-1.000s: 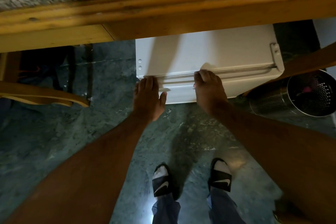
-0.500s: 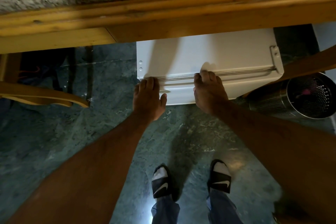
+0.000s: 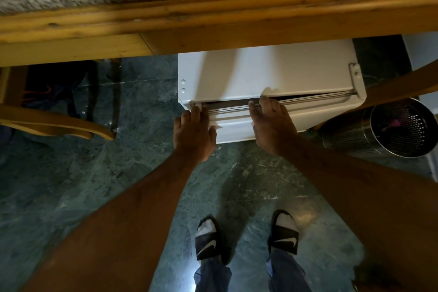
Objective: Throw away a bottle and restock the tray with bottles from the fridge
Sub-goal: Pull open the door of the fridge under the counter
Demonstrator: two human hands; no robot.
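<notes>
A small white fridge [image 3: 265,71] stands on the floor under a wooden counter, seen from above. Its door [image 3: 308,117] faces me, and a narrow dark gap shows along the door's top edge. My left hand [image 3: 193,134] grips the door's top edge at the left corner. My right hand [image 3: 270,125] hooks its fingertips over the same edge near the middle. No bottle and no tray are in view.
A perforated metal bin [image 3: 388,131] lies tilted to the right of the fridge. The granite counter with its wooden rim [image 3: 213,16] overhangs above. A curved wooden chair part [image 3: 59,123] is at left. My feet in black slides [image 3: 208,237] stand on the green stone floor.
The fridge door has come a little away from the body, so a dark gap now shows along its top. Both hands stay on the door's edge, moved slightly towards me.
</notes>
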